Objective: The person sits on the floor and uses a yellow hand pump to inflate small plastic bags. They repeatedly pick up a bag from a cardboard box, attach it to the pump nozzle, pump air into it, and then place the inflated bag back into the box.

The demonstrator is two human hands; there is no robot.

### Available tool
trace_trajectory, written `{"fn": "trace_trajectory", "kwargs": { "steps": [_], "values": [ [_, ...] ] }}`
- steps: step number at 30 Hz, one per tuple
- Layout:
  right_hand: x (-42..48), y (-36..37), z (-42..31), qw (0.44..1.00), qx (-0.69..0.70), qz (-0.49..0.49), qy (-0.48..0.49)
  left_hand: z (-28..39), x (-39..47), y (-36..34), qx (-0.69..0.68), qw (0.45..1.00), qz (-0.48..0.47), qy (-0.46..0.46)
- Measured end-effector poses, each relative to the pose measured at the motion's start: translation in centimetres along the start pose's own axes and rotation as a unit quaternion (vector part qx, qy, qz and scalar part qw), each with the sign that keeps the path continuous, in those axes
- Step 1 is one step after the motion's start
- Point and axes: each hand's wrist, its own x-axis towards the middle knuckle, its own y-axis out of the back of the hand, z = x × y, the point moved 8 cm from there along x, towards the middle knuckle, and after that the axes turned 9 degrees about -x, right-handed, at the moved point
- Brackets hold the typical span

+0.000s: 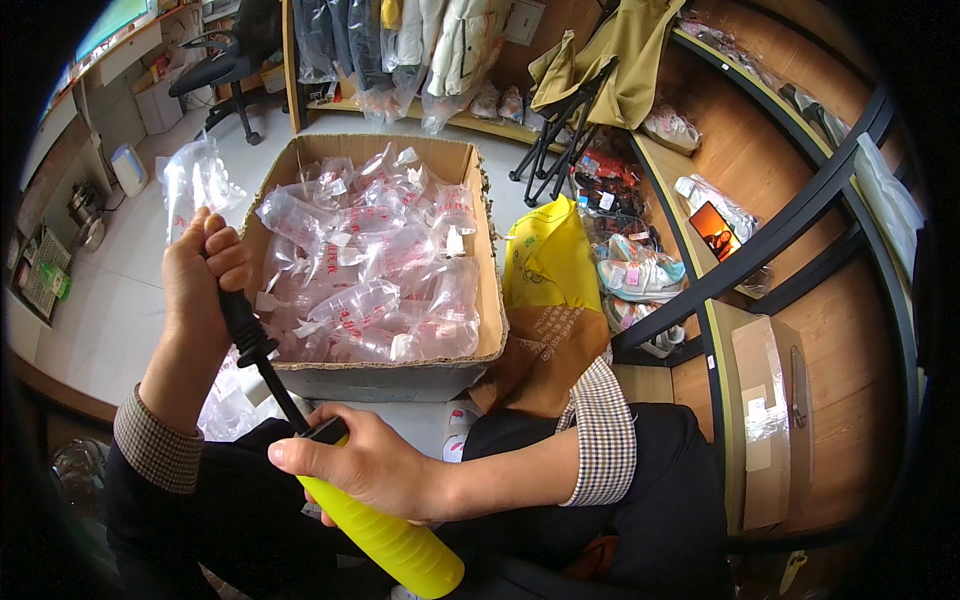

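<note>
My left hand (202, 277) is closed around the black end of a hand air pump (382, 529). Right above those fingers stands a clear plastic air bag (196, 176); its lower end meets the thumb and forefinger. Wrapped around the pump's yellow ribbed body, just below the black collar, is my right hand (367, 461). A thin black shaft (277, 390) shows between the two hands. In front of me, an open cardboard box (491, 300) holds many puffed clear plastic bags (375, 247) with red printing.
More clear bags (229, 401) lie beside the box at lower left. A yellow-and-brown sack (551, 262) leans at its right. Shelves with wrapped shoes (641, 270) and a lit phone (714, 231) line the right. Behind are a folding stool (592, 82), an office chair (232, 60) and hanging bagged clothes (409, 45).
</note>
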Motion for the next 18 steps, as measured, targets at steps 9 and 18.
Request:
{"fn": "trace_trajectory", "kwargs": {
  "steps": [9, 18],
  "values": [
    [-0.3, -0.2, -0.2, 0.999, -0.024, -0.021, -0.022, 2.5, 1.3, 1.1, -0.018, 0.999, -0.007, -0.034],
    [1.4, 0.7, -0.5, 0.998, 0.053, -0.015, -0.008, -4.3, -3.3, -0.3, 0.076, 0.995, 0.018, 0.056]
  ]
}}
